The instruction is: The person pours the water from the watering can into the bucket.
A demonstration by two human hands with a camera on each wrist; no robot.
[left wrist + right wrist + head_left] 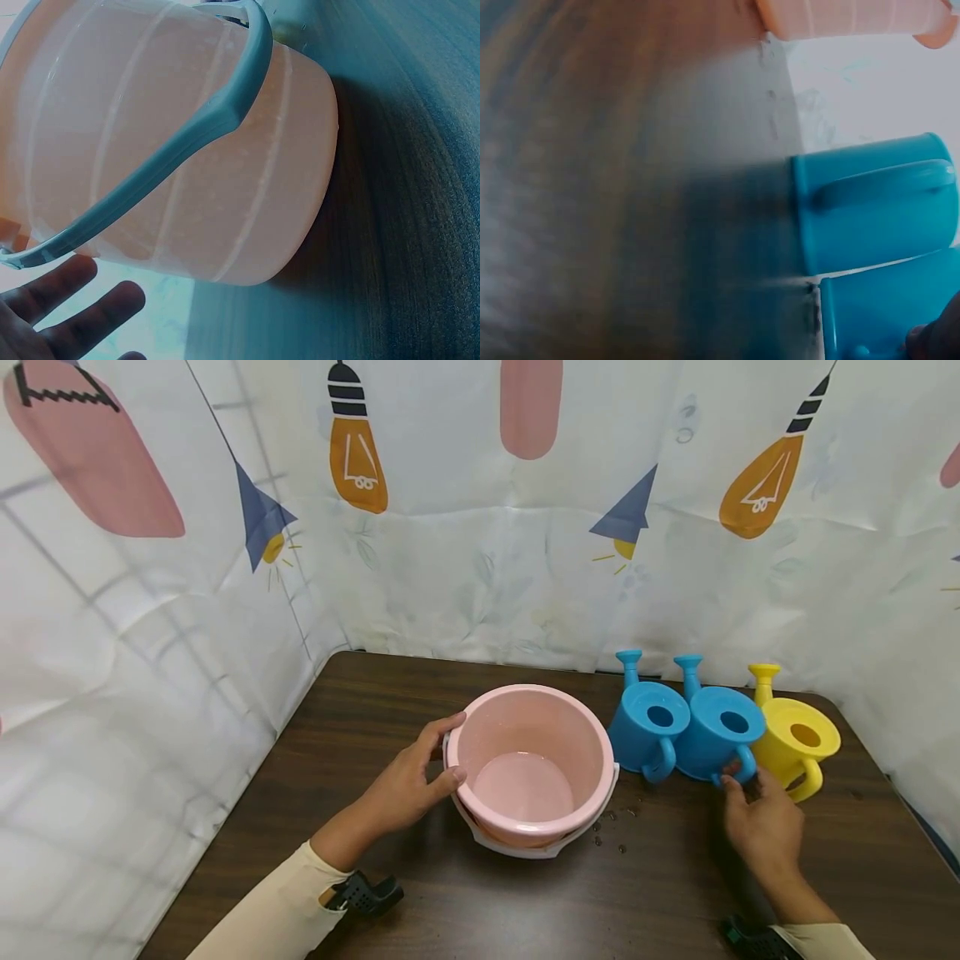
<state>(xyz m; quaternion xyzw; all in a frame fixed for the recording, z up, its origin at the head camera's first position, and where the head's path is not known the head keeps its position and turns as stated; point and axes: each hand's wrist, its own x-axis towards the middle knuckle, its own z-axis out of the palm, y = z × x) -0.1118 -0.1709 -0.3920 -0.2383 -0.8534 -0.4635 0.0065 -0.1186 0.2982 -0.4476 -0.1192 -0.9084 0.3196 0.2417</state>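
Observation:
A pink bucket (pixel 534 727) stands on the dark wooden table, its pale carrying handle (pixel 214 112) hanging down along the outside. My left hand (pixel 408 785) touches the bucket's left rim with the thumb and a finger spread apart; its other fingers (pixel 97 315) stretch out beside the wall. To the right, two blue watering cans and a yellow watering can (pixel 795 727) stand in a row. My right hand (pixel 765 822) grips the loop handle of the middle, blue watering can (pixel 716 727), thumb and fingers at the loop. The left blue watering can (pixel 877 202) is untouched beside it.
Water drops (pixel 611 817) lie on the table (pixel 600 910) between bucket and cans. A white patterned curtain (pixel 480 585) hangs close behind the row of cans and along the left side. Dark wrist devices (pixel 367 893) sit on both forearms.

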